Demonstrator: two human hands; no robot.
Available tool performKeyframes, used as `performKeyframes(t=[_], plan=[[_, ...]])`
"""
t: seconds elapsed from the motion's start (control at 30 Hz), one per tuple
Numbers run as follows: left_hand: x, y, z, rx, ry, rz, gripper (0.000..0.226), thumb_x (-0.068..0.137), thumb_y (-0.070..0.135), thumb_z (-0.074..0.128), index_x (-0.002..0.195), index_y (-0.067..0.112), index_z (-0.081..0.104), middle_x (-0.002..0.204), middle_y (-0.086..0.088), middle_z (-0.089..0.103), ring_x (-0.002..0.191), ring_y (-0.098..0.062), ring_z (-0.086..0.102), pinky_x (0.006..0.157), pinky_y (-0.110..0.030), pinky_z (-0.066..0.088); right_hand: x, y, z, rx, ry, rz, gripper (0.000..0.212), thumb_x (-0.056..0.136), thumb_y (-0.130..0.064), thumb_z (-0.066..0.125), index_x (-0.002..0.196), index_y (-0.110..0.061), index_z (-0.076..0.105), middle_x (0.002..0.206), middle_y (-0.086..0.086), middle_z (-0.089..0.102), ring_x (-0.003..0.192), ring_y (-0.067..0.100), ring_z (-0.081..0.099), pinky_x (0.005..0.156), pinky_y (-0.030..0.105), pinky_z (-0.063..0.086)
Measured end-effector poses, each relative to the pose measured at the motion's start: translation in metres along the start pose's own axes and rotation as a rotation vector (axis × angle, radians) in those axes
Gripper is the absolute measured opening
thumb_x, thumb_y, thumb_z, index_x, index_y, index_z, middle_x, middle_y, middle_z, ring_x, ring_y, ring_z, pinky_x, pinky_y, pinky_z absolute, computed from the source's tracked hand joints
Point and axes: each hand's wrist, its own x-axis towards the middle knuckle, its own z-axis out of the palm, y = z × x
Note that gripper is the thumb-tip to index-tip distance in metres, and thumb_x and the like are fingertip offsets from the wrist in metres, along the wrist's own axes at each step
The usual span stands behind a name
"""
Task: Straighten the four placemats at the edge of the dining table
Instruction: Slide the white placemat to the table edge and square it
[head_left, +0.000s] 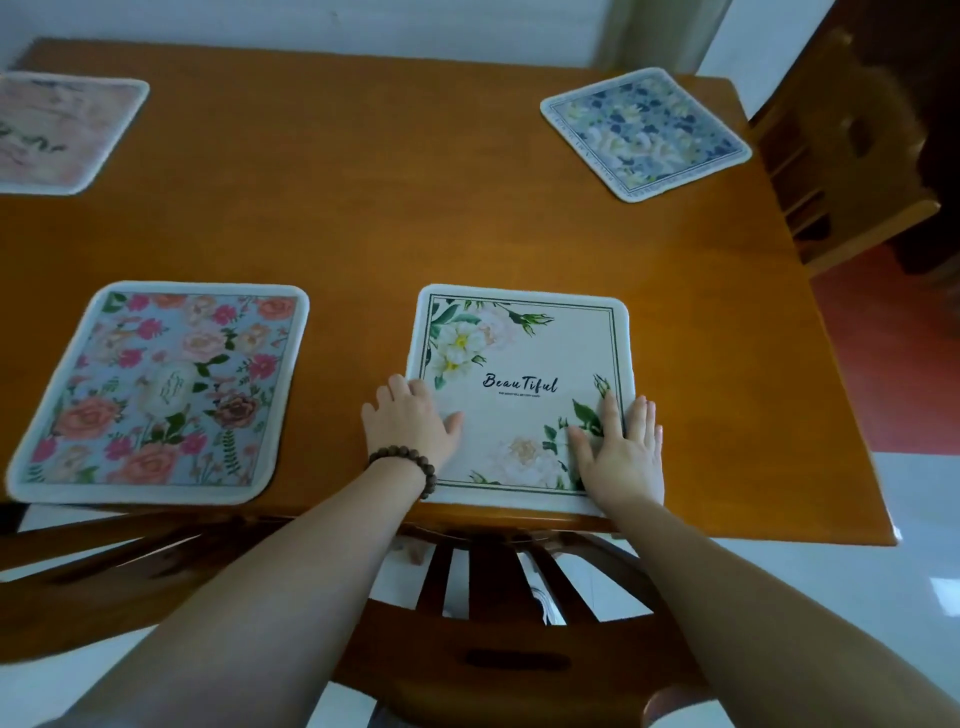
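A white placemat (524, 358) with green leaves and the word "Beautiful" lies at the near edge of the wooden table (415, 208), squared to it. My left hand (413, 421) rests flat on its left edge, fingers spread. My right hand (621, 447) lies flat on its lower right corner. A pink floral placemat (161, 389) sits to the left at the near edge. A pale pink placemat (57, 130) lies at the far left, partly cut off. A blue floral placemat (644, 130) lies at the far right, turned at an angle.
A wooden chair (493, 623) stands tucked under the near edge, right below my arms. Another wooden chair (852, 145) stands at the table's right end. A wall runs behind the far edge. Pale floor tiles show at the right.
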Motion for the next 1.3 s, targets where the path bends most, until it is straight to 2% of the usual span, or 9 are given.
performKeyframes(t=[0.2,0.27,0.4,0.6,0.7,0.83,1.03,1.17,1.3], plan=[[-0.009,-0.01,0.008,-0.051,0.058,-0.02,0.058,0.085,0.06,0.044,0.119,0.014,0.049,0.115,-0.009,0.047,0.106,-0.028,0.043,0.083,-0.042,0.036,0.026,-0.001,-0.009,-0.024,-0.003,-0.067,0.074,0.094,-0.062,0.026,0.153,-0.021,0.008,0.159,0.016,-0.002,0.146,0.026,-0.01,0.117,0.039,-0.005],[-0.012,-0.014,0.012,-0.075,0.072,-0.022,0.062,0.085,0.06,0.045,0.128,0.015,0.044,0.123,-0.012,0.046,0.112,-0.031,0.04,0.088,-0.044,0.034,0.031,-0.003,-0.012,-0.032,0.018,-0.081,0.075,0.094,-0.063,0.026,0.153,-0.02,0.008,0.159,0.016,-0.001,0.146,0.026,-0.009,0.117,0.039,-0.005],[-0.013,-0.021,0.02,-0.185,-0.009,-0.056,0.077,0.087,0.063,0.039,0.149,0.023,0.017,0.154,-0.016,0.02,0.14,-0.033,0.016,0.109,-0.05,0.017,0.036,-0.003,-0.016,0.016,-0.004,-0.086,0.078,0.092,-0.066,0.028,0.153,-0.022,0.007,0.159,0.015,-0.003,0.145,0.026,-0.01,0.116,0.037,-0.007],[-0.024,-0.021,0.033,-0.262,-0.096,0.043,0.079,0.087,0.066,0.035,0.151,0.031,0.005,0.16,-0.007,-0.004,0.145,-0.027,-0.01,0.114,-0.051,-0.004,0.014,0.0,-0.007,0.041,-0.032,-0.098,0.077,0.092,-0.064,0.03,0.153,-0.022,0.01,0.159,0.016,-0.006,0.145,0.025,-0.013,0.116,0.037,-0.007],[-0.022,-0.023,0.03,-0.304,-0.12,0.041,0.079,0.086,0.066,0.038,0.151,0.033,0.006,0.16,-0.005,-0.005,0.145,-0.024,-0.011,0.115,-0.05,-0.005,-0.001,0.003,-0.004,0.045,-0.023,-0.091,0.077,0.091,-0.065,0.03,0.152,-0.02,0.013,0.159,0.017,-0.005,0.145,0.026,-0.013,0.116,0.037,-0.007],[-0.027,-0.029,0.027,-0.302,-0.142,0.076,0.085,0.083,0.071,0.039,0.151,0.034,0.003,0.16,-0.005,-0.008,0.145,-0.022,-0.012,0.116,-0.049,-0.003,-0.015,0.006,-0.005,0.07,-0.046,-0.069,0.082,0.088,-0.071,0.027,0.153,-0.023,0.008,0.159,0.015,-0.008,0.145,0.024,-0.015,0.117,0.038,-0.006],[-0.047,-0.03,0.02,-0.206,-0.283,0.083,0.132,0.045,0.098,0.04,0.143,0.039,-0.026,0.155,-0.017,-0.022,0.142,-0.034,-0.019,0.112,-0.054,-0.003,-0.036,0.01,-0.012,0.049,-0.094,-0.017,0.112,0.066,-0.093,0.032,0.15,-0.031,-0.009,0.157,0.019,-0.015,0.144,0.031,-0.017,0.115,0.043,-0.006],[-0.056,-0.028,0.018,-0.082,-0.376,0.138,0.144,0.04,0.092,0.057,0.14,0.039,-0.031,0.151,-0.019,-0.029,0.139,-0.036,-0.026,0.11,-0.058,-0.005,-0.046,0.005,-0.013,-0.088,-0.195,-0.041,0.131,0.049,-0.098,0.039,0.145,-0.035,-0.024,0.154,0.023,-0.02,0.142,0.037,-0.02,0.113,0.044,-0.008],[-0.06,-0.025,0.019,-0.031,-0.36,0.142,0.136,0.051,0.08,0.069,0.145,0.038,-0.021,0.152,-0.022,-0.027,0.14,-0.037,-0.024,0.112,-0.061,-0.001,-0.051,0.005,-0.008,-0.196,-0.256,-0.077,0.131,0.057,-0.085,0.059,0.145,-0.035,-0.024,0.152,0.026,-0.024,0.139,0.039,-0.026,0.114,0.047,-0.008]])
